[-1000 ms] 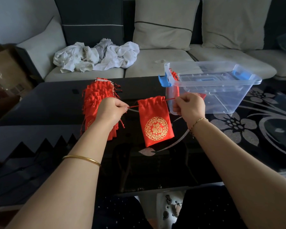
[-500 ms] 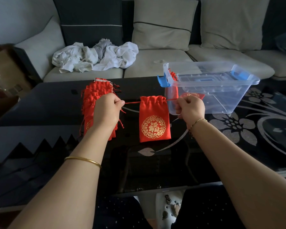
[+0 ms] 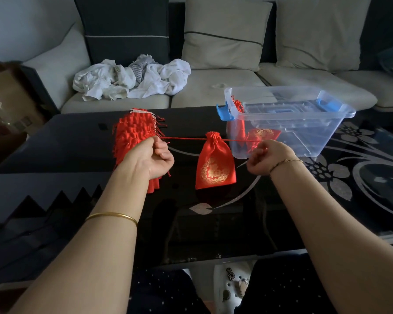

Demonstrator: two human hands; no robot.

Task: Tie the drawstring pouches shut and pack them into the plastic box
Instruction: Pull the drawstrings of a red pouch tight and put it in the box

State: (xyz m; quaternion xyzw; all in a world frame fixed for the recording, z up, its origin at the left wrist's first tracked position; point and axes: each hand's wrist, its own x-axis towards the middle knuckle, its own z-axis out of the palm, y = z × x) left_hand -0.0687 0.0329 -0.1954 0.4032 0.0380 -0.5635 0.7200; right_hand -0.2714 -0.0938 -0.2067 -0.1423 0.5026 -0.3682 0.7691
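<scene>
Since the earlier frame the hands have drawn further apart and the pouch [image 3: 214, 164] mouth has gathered closed. Head view: the left hand [image 3: 152, 158] and right hand [image 3: 267, 157] each pinch an end of the taut drawstring [image 3: 184, 139]. The pouch is strung between them over the worktop [image 3: 77, 137], just left of the plastic box [image 3: 315, 134].

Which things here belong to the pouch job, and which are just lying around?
In the job: red pouch, its drawstring pinched by left hand and right hand; pile of pouches; plastic box; packed pouches inside.
Lying about: crumpled white cloths, sofa cushions.
</scene>
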